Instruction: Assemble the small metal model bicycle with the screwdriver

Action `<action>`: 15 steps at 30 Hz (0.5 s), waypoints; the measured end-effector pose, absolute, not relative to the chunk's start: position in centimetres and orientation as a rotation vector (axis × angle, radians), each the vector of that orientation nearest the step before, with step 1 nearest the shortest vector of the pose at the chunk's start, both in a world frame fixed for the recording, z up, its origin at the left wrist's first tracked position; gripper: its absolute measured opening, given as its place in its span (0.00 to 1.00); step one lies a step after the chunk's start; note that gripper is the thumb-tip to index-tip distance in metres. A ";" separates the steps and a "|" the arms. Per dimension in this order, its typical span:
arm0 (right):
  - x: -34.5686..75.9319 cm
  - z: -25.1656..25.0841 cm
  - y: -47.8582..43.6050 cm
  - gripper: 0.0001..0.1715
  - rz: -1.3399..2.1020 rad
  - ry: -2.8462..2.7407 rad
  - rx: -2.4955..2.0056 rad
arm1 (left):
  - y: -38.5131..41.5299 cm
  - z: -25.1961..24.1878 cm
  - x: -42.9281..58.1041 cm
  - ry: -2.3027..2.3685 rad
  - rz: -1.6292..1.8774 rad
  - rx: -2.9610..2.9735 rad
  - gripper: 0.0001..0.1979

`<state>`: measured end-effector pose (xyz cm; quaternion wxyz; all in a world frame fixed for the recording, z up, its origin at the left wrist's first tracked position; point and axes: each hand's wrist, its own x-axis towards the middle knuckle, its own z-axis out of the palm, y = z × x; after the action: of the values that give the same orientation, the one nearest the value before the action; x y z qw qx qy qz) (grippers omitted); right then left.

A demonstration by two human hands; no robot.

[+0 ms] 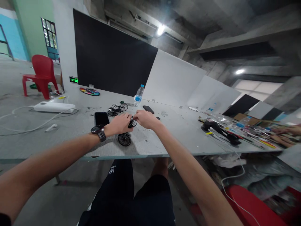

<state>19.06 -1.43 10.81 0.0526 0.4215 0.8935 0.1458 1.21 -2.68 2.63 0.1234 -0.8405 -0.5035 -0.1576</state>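
Note:
Both my hands meet over the grey table (178, 131) and pinch a small black spoked wheel (133, 122) between them. My left hand (119, 124), with a dark watch on its wrist, is closed on the wheel's left side. My right hand (145, 118) is closed on its right side. A second loose black wheel (124, 139) lies on the table just below my left hand. A small black model bicycle (117, 109) rests farther back, beyond my left hand.
A black phone (102, 119) lies left of my hands, another dark phone (148, 109) behind them, and a water bottle (138, 95) farther back. Tools and cables (221, 130) clutter the right side. A white power strip (54, 107) and a red chair (41, 75) are at left.

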 end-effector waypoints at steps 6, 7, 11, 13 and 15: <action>19.0 10.8 -1.7 0.22 0.460 2.721 1.263 | -2.9 2.8 1.2 -1.468 -0.462 -2.476 0.25; 18.9 10.9 -1.7 0.22 0.460 2.718 1.262 | -3.0 2.9 1.2 -1.469 -0.463 -2.477 0.25; 18.6 11.0 -1.8 0.21 0.485 2.702 1.234 | -3.1 3.1 1.2 -1.476 -0.482 -2.487 0.24; 18.3 11.0 -1.8 0.20 0.505 2.684 1.227 | -3.1 3.0 1.3 -1.478 -0.500 -2.502 0.23; 18.0 11.0 -1.9 0.19 0.520 2.662 1.224 | -3.0 2.9 1.2 -1.484 -0.520 -2.521 0.23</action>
<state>17.96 -1.86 11.03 0.0829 0.4100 0.8915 0.1741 1.25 -2.98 2.91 0.0850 -0.8455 -0.4975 -0.1743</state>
